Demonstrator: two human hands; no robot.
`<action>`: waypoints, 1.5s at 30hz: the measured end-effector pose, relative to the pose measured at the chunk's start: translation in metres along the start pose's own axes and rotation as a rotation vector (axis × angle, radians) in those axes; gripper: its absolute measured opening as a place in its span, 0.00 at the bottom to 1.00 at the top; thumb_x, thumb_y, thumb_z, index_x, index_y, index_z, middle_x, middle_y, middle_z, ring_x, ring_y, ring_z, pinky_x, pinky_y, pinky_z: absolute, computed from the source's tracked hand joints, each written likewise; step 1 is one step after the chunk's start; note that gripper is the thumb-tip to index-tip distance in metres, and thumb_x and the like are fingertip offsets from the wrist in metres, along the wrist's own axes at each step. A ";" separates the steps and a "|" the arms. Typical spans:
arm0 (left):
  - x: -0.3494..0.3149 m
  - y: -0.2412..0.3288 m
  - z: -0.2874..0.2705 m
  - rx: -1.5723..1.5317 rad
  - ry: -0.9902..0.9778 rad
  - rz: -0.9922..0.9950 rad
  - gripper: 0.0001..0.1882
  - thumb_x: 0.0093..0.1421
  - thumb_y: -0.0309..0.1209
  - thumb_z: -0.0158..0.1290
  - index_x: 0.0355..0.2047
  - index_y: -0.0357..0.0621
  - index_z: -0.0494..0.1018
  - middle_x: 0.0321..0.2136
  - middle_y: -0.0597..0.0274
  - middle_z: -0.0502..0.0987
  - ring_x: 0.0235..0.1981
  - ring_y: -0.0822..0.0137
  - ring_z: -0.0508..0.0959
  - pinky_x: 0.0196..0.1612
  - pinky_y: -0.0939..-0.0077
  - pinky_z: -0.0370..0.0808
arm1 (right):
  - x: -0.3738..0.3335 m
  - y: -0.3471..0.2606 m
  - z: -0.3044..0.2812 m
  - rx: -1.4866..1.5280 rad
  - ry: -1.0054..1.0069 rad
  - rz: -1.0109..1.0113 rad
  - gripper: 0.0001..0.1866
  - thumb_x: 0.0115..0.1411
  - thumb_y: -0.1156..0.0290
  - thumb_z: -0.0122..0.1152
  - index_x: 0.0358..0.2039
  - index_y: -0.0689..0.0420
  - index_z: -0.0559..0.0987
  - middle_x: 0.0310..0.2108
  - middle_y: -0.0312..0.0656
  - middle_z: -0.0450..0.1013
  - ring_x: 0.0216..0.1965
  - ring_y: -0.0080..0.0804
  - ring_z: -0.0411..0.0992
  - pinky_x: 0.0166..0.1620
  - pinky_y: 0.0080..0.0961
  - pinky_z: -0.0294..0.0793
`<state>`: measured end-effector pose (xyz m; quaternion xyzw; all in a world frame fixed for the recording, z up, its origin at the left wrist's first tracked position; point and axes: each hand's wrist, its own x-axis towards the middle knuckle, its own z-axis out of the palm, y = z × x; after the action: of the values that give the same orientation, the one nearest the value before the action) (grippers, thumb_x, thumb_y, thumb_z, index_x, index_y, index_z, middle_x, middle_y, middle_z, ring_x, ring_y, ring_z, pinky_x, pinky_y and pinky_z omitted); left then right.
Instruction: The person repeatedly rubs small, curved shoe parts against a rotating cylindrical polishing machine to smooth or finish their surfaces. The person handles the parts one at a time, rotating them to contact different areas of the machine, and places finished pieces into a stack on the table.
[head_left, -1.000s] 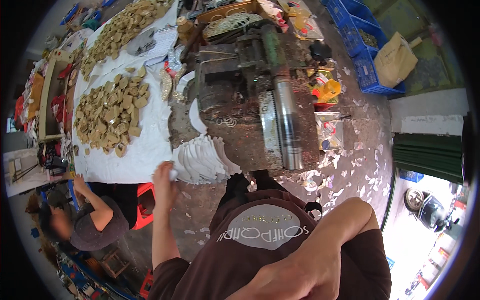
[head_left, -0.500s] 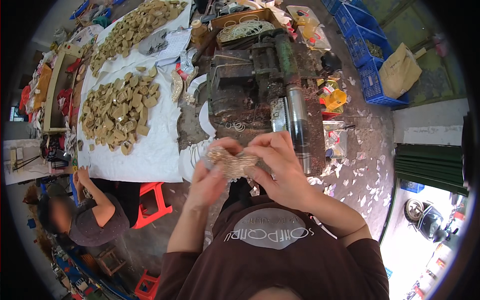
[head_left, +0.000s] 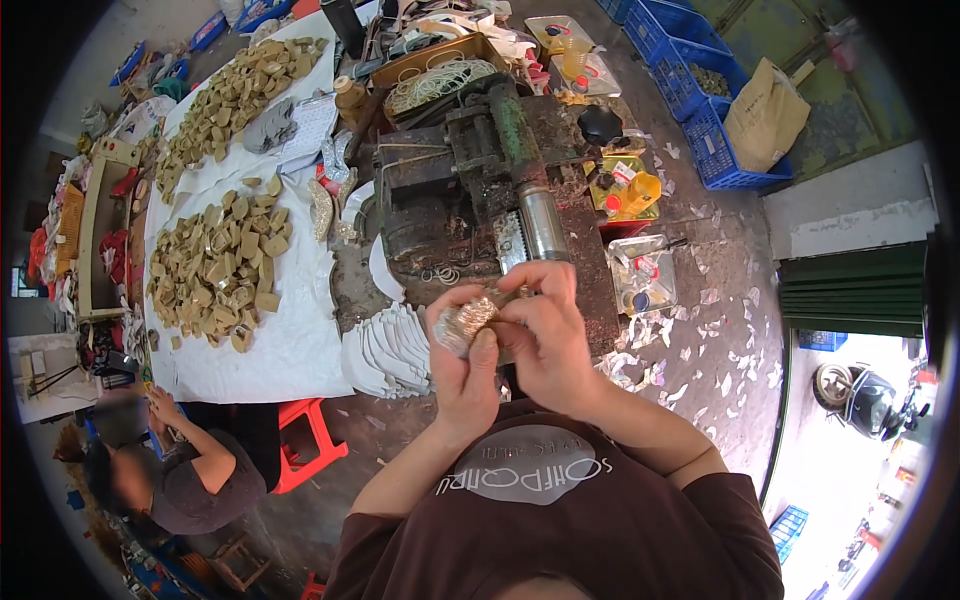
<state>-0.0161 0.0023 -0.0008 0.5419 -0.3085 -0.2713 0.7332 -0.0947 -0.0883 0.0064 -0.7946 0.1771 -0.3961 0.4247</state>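
Note:
A bundle of thin, glittery gold-and-silver strips (head_left: 466, 322), curved and ribbed along its edges, is held up in front of my chest. My left hand (head_left: 462, 375) is closed around it from the left, thumb on the near side. The fingers of my right hand (head_left: 545, 335) are bent and pinched at the bundle's right end, which they partly hide; whether a thin band is there too I cannot tell. Just left of my hands lies a fanned stack of white curved pieces (head_left: 385, 350). Behind them stands a dark, greasy machine (head_left: 435, 195) with a shiny metal cylinder (head_left: 541, 222).
Heaps of tan blocks (head_left: 222, 255) lie on a white sheet (head_left: 300, 345) at left. Some small rings (head_left: 440, 273) rest by the machine; a box (head_left: 440, 50) holds pale loops. A co-worker (head_left: 200, 470) sits left near a red stool (head_left: 305, 445). Blue crates (head_left: 735, 150) stand far right.
The bundle has turned from lying sideways to a more end-on tilt. My right hand has shifted to its right end, and my whole view has swung slightly to the right.

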 end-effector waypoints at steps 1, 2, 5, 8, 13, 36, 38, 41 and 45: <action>0.001 0.004 -0.002 0.087 0.022 -0.019 0.20 0.64 0.28 0.45 0.55 0.36 0.57 0.46 0.57 0.65 0.48 0.69 0.66 0.52 0.75 0.63 | 0.001 0.003 -0.009 0.130 -0.051 0.060 0.12 0.47 0.84 0.61 0.32 0.58 0.71 0.38 0.43 0.70 0.38 0.43 0.68 0.42 0.34 0.65; 0.004 0.000 -0.010 0.139 0.058 -0.088 0.19 0.64 0.27 0.45 0.54 0.37 0.57 0.45 0.58 0.65 0.46 0.70 0.66 0.51 0.75 0.63 | 0.006 0.009 -0.021 0.080 0.011 0.019 0.11 0.49 0.85 0.59 0.32 0.59 0.70 0.31 0.43 0.71 0.30 0.41 0.71 0.39 0.33 0.69; 0.017 -0.003 -0.040 0.170 0.110 -0.292 0.18 0.62 0.24 0.46 0.53 0.37 0.61 0.42 0.61 0.66 0.39 0.71 0.66 0.47 0.77 0.65 | 0.035 0.006 -0.076 -0.227 -0.056 0.118 0.06 0.54 0.83 0.55 0.33 0.60 0.72 0.26 0.45 0.71 0.27 0.43 0.72 0.30 0.32 0.70; 0.015 -0.016 -0.049 0.441 -0.195 -0.322 0.22 0.59 0.22 0.49 0.53 0.37 0.60 0.43 0.57 0.66 0.42 0.67 0.67 0.49 0.74 0.65 | 0.037 0.050 -0.113 -0.447 -0.326 0.219 0.03 0.56 0.77 0.56 0.31 0.61 0.71 0.21 0.47 0.70 0.22 0.44 0.69 0.28 0.33 0.66; 0.008 -0.019 -0.004 0.800 -0.515 0.055 0.26 0.53 0.19 0.52 0.53 0.36 0.60 0.52 0.45 0.59 0.54 0.47 0.64 0.57 0.63 0.62 | 0.021 0.063 -0.096 -0.459 -0.489 0.329 0.02 0.55 0.76 0.56 0.30 0.58 0.72 0.24 0.46 0.72 0.31 0.46 0.70 0.36 0.37 0.65; -0.080 -0.027 -0.229 1.265 -0.454 -0.446 0.23 0.45 0.17 0.54 0.45 0.39 0.67 0.48 0.48 0.66 0.46 0.45 0.68 0.49 0.54 0.66 | 0.011 0.054 -0.078 -0.122 -0.034 0.422 0.10 0.61 0.73 0.58 0.42 0.62 0.75 0.31 0.37 0.73 0.34 0.22 0.69 0.41 0.20 0.69; -0.054 -0.006 -0.211 1.128 -0.375 -0.389 0.22 0.49 0.19 0.52 0.47 0.39 0.67 0.45 0.48 0.66 0.47 0.48 0.69 0.51 0.59 0.66 | 0.013 0.039 -0.072 -0.105 -0.071 0.372 0.09 0.60 0.74 0.58 0.41 0.62 0.76 0.30 0.39 0.73 0.33 0.23 0.69 0.40 0.21 0.69; -0.019 0.014 -0.163 0.684 -0.246 -0.289 0.21 0.53 0.20 0.49 0.49 0.39 0.66 0.47 0.52 0.67 0.49 0.57 0.69 0.53 0.66 0.65 | 0.013 0.011 -0.051 -0.052 -0.195 0.296 0.09 0.56 0.76 0.61 0.39 0.61 0.76 0.29 0.42 0.72 0.32 0.28 0.69 0.39 0.23 0.69; -0.003 0.005 -0.089 -0.113 -0.268 -0.253 0.19 0.63 0.26 0.44 0.54 0.38 0.61 0.50 0.58 0.66 0.52 0.69 0.67 0.56 0.72 0.64 | 0.012 -0.010 -0.007 -0.113 -0.262 -0.006 0.11 0.49 0.76 0.66 0.35 0.58 0.77 0.40 0.42 0.69 0.41 0.41 0.64 0.44 0.35 0.64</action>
<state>0.0488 0.0615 -0.0160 0.4935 -0.3171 -0.4479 0.6748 -0.0937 -0.0936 0.0230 -0.8626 0.1398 -0.2798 0.3975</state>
